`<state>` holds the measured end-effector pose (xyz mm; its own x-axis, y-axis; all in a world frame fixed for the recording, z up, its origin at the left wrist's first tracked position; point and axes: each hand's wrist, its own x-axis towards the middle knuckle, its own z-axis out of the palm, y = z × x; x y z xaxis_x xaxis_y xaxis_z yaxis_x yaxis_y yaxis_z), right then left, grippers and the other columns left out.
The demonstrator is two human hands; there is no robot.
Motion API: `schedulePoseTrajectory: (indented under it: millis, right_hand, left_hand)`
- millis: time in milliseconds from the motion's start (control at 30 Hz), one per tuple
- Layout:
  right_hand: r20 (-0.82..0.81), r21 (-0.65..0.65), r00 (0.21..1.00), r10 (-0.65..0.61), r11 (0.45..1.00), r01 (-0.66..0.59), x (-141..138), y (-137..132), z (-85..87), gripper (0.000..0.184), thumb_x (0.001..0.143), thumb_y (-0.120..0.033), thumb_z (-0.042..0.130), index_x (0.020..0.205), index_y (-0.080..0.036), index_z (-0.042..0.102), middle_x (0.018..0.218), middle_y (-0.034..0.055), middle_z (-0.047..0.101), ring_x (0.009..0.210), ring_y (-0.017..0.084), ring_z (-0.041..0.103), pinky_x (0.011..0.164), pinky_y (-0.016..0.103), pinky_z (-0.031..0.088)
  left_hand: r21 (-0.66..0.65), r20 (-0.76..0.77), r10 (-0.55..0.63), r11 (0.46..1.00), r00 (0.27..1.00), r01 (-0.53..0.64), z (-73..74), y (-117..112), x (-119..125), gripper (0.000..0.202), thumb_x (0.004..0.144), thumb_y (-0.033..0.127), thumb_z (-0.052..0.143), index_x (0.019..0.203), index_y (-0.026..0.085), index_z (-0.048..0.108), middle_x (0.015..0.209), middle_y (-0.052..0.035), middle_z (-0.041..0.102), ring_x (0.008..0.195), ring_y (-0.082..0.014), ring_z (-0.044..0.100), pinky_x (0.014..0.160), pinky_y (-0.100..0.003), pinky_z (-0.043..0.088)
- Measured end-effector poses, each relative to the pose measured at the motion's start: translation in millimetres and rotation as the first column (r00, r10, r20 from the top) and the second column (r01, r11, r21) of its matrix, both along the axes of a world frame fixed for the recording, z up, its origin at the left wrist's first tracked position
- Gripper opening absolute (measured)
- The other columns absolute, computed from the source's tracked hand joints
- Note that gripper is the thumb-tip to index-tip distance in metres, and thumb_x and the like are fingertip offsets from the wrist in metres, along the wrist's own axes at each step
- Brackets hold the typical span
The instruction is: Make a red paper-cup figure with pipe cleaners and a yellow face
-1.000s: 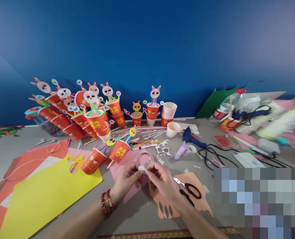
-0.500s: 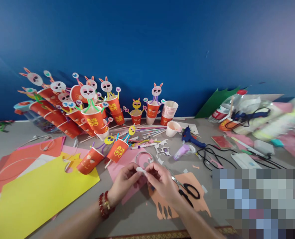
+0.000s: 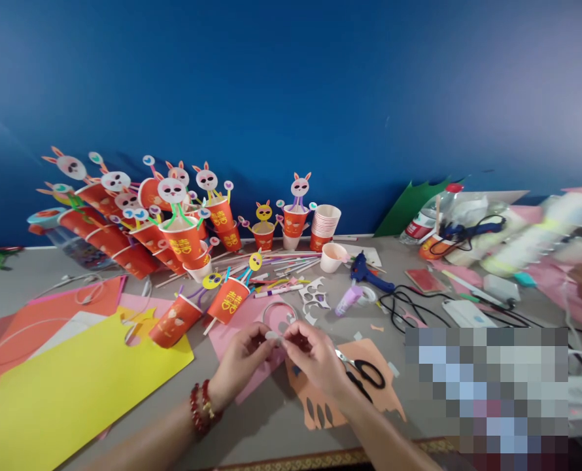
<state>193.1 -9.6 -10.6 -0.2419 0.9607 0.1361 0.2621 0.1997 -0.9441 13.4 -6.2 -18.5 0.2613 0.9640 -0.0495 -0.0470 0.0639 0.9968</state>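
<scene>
My left hand [image 3: 242, 363] and my right hand [image 3: 315, 356] meet over the table's front middle, fingers pinched together on a small white paper piece [image 3: 273, 336]. A red bead bracelet [image 3: 199, 405] is on my left wrist. Under the hands lie a pink sheet [image 3: 232, 333] and an orange sheet [image 3: 369, 386] with cut-outs. Black-handled scissors [image 3: 362, 369] rest on the orange sheet just right of my right hand. A clear tape ring [image 3: 278, 313] lies just beyond my fingers.
Red paper cups with bunny faces [image 3: 178, 229] crowd the back left. A yellow sheet [image 3: 75, 386] covers the front left. A blue glue gun [image 3: 367, 275], a stack of cups [image 3: 324, 226], straws [image 3: 281, 265], a bottle [image 3: 426, 219] and black cables [image 3: 409, 304] lie to the right.
The view has shifted slightly; my hands stay together, still pinching the small white piece. Nothing on the table has moved.
</scene>
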Motion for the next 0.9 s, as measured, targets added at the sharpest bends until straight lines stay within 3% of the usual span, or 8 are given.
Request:
schedulePoseTrajectory:
  millis: [333, 567, 667, 733, 800, 900]
  right_hand:
    - [0.032, 0.004, 0.998, 0.05, 0.999, -0.05, 9.2, -6.1, 14.3, 0.008, 0.087, -0.019, 0.057, 0.08, -0.022, 0.06, 0.07, -0.0018, 0.056, 0.063, 0.014, 0.053, 0.056, 0.022, 0.041]
    - [0.001, -0.019, 0.997, 0.076, 0.997, -0.076, 8.0, -6.6, 7.2, 0.011, 0.09, -0.022, 0.057, 0.08, -0.021, 0.061, 0.068, -0.0022, 0.059, 0.063, 0.014, 0.055, 0.059, 0.024, 0.042]
    - [0.03, -0.014, 0.997, 0.077, 0.997, -0.077, 8.3, -7.4, 4.2, 0.01, 0.091, -0.021, 0.057, 0.081, -0.022, 0.06, 0.07, -0.0023, 0.061, 0.064, 0.015, 0.057, 0.059, 0.023, 0.042]
    - [0.146, 0.046, 0.986, 0.08, 0.995, -0.088, 10.6, -9.1, 3.5, 0.009, 0.089, -0.017, 0.057, 0.084, -0.023, 0.062, 0.073, -0.0016, 0.064, 0.066, 0.015, 0.059, 0.061, 0.024, 0.041]
    - [0.312, 0.165, 0.946, 0.087, 0.976, -0.144, 13.7, -11.4, 2.9, 0.014, 0.088, -0.011, 0.056, 0.087, -0.023, 0.064, 0.079, 0.0007, 0.067, 0.072, 0.018, 0.061, 0.065, 0.026, 0.041]
    - [0.486, 0.302, 0.87, 0.083, 0.918, -0.257, 16.7, -13.8, 0.0, 0.018, 0.089, -0.01, 0.053, 0.087, -0.023, 0.065, 0.082, 0.0044, 0.069, 0.079, 0.022, 0.062, 0.069, 0.03, 0.041]
  left_hand:
    - [0.025, -0.061, -0.068, 0.997, 0.996, 0.069, 12.2, -2.3, 0.1, 0.034, 0.083, 0.049, 0.07, 0.081, 0.016, 0.062, 0.07, -0.0001, 0.061, 0.061, -0.0123, 0.057, 0.058, -0.024, 0.05]
    - [0.05, -0.136, -0.083, 0.995, 0.987, 0.091, 10.7, -5.8, -2.3, 0.031, 0.085, 0.047, 0.067, 0.079, 0.017, 0.062, 0.069, -0.0004, 0.063, 0.062, -0.0139, 0.059, 0.06, -0.024, 0.05]
    - [0.176, -0.278, -0.051, 0.979, 0.959, 0.104, 12.3, -6.8, -5.6, 0.025, 0.09, 0.04, 0.061, 0.081, 0.017, 0.063, 0.071, -0.002, 0.064, 0.065, -0.0158, 0.061, 0.061, -0.025, 0.05]
    - [0.365, -0.459, -0.012, 0.909, 0.889, 0.201, 14.2, -7.0, -11.2, 0.019, 0.094, 0.03, 0.055, 0.084, 0.018, 0.065, 0.08, -0.0056, 0.068, 0.074, -0.0182, 0.064, 0.067, -0.028, 0.05]
    - [0.526, -0.643, 0.058, 0.757, 0.763, 0.386, 14.7, -6.2, -19.0, 0.019, 0.097, 0.022, 0.051, 0.089, 0.018, 0.067, 0.088, -0.0087, 0.071, 0.08, -0.0202, 0.064, 0.072, -0.031, 0.048]
    - [0.584, -0.791, 0.187, 0.517, 0.583, 0.626, 10.7, -3.6, -30.8, 0.022, 0.098, 0.019, 0.048, 0.092, 0.018, 0.069, 0.087, -0.0103, 0.072, 0.075, -0.0207, 0.062, 0.069, -0.033, 0.044]
